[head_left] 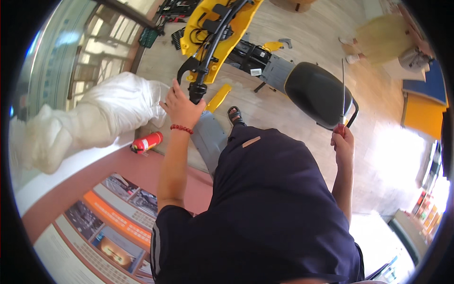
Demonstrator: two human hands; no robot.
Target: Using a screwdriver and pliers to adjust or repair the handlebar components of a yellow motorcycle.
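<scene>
My left hand (183, 108), with a red bead bracelet (182, 128) at its wrist, is at the end of the black handlebar grip (197, 91). Its thumb lies by the grip's end, one fingertip reaches the tip of the curved brake lever (182, 71), and the other fingers fan out to the left. The handlebar belongs to a partly dismantled scooter with a yellow front panel (193, 33) and exposed cables. Off to the right, my right hand (344, 142) is closed round the red handle of a long screwdriver (343, 94), its shaft pointing up, apart from the scooter.
The black seat (318, 90) lies beyond the grey footboard. A loose yellow strip (218, 98) and a grey panel (208, 135) are near my foot. At left are a red fire extinguisher (147, 142) and a white-wrapped object (113, 106). Another person (385, 38) is at far right.
</scene>
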